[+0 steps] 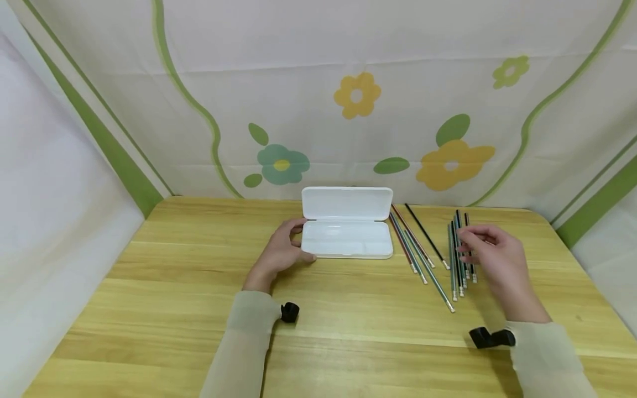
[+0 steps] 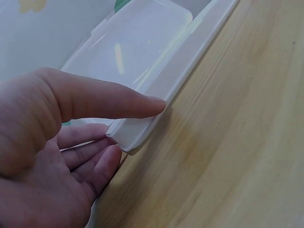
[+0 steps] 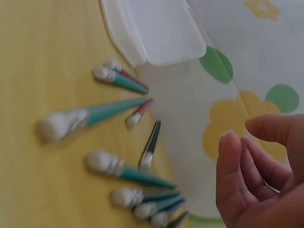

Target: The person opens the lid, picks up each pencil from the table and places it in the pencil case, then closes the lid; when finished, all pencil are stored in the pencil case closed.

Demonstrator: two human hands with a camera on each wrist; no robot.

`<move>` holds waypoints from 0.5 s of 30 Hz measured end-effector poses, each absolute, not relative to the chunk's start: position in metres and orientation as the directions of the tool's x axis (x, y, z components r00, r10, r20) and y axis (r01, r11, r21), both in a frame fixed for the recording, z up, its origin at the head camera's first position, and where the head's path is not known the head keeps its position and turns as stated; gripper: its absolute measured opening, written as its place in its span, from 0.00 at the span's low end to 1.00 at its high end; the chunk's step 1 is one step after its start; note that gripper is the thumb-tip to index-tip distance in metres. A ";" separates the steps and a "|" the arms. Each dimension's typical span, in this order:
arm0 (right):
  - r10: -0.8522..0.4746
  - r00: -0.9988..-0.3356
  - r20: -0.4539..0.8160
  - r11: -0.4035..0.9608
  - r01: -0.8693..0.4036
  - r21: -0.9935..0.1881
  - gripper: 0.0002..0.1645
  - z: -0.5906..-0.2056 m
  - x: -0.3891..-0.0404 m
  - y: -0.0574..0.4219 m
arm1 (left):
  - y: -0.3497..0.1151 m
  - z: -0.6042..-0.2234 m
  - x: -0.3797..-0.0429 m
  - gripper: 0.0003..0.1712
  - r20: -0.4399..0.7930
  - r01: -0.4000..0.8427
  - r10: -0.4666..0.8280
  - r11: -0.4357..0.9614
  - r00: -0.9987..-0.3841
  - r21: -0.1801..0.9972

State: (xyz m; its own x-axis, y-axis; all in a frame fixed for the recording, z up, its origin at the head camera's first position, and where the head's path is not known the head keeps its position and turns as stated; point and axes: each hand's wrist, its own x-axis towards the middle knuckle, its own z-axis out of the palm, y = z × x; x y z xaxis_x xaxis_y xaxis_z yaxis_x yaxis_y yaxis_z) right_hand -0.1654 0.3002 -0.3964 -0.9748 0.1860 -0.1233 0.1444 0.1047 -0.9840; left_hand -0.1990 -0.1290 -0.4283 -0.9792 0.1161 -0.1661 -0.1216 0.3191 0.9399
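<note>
A white pencil case stands with its lid raised and its bare inside showing. My left hand holds the case's left end; in the left wrist view the thumb lies along the wall and the other fingers touch the corner. Over a bunch of dark and green pencils hovers my right hand. Its fingers are bent, with a small gap between thumb and fingertip in the right wrist view, and nothing is held. White erasers tip the pencils' near ends.
Between the case and the bunch, several pencils lie loose, among them a green pencil, a red pencil and a black pencil. A flowered curtain hangs behind the wooden table, close to the raised lid.
</note>
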 end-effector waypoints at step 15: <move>0.144 -0.960 -0.240 -0.071 0.232 -0.970 0.06 -0.423 -0.134 0.349 | -0.130 -0.428 -0.199 0.57 -0.185 -0.139 0.120 0.319 -0.975 0.938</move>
